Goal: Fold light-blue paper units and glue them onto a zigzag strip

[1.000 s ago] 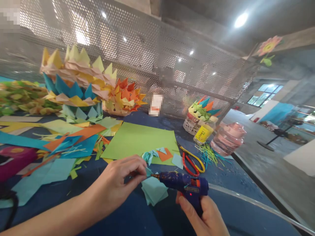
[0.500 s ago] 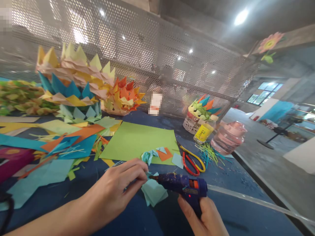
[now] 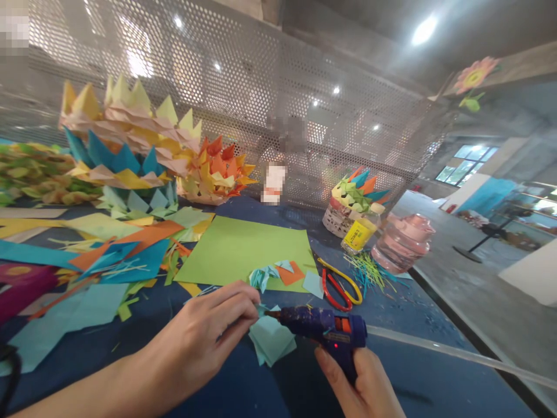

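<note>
My right hand [image 3: 361, 386] is wrapped round the handle of a dark blue hot glue gun [image 3: 322, 324], whose small red light is lit. A clear glue stick [image 3: 439, 350] juts from its back end. The nozzle points left, right by the fingertips of my left hand [image 3: 217, 328]. Those fingers are pinched on a small piece of light blue paper [image 3: 262, 310], mostly hidden behind them. Under the nozzle lie several light blue paper squares [image 3: 273, 341]. Folded light blue pieces [image 3: 260, 277] and an orange square [image 3: 291, 273] rest on a green sheet [image 3: 248, 247].
Red-and-yellow-handled scissors [image 3: 342, 287] lie right of the sheet. Behind them stand a yellow-labelled bottle [image 3: 361, 232], a pink bottle [image 3: 402, 244] and a decorated paper basket [image 3: 342, 212]. Paper strips [image 3: 93, 296] and folded-paper crowns [image 3: 130, 133] crowd the left. A perforated metal panel [image 3: 243, 75] rises behind.
Almost nothing differs. The view has shifted very slightly; both hands and the glue gun keep the same places relative to the paper.
</note>
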The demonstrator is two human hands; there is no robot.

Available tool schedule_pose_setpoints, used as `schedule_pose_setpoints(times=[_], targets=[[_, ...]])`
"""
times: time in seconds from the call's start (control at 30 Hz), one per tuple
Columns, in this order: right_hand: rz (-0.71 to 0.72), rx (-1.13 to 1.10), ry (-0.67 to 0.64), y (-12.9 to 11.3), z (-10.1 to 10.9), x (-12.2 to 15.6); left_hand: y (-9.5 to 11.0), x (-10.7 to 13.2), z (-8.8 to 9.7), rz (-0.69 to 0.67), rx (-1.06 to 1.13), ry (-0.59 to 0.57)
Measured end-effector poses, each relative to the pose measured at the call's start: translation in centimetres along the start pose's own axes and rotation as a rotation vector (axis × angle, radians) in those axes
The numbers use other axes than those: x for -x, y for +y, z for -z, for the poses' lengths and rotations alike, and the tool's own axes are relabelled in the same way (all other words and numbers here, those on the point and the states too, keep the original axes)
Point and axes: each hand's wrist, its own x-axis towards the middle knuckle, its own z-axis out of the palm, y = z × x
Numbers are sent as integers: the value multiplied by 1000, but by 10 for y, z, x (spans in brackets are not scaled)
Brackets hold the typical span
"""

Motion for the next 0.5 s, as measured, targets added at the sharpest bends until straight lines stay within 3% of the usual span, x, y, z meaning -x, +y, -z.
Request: schedule_pose_setpoints(times=[0.2,0.3,0.5], targets=[[-29,-13,4,3,-1,0,0,0,1,50,-5,19],[-89,-25,-53,6,2,-1,0,-3,3,100,9,37],[-235,-191,-210,14,28,-10,-1,-12,5,432,291,28]])
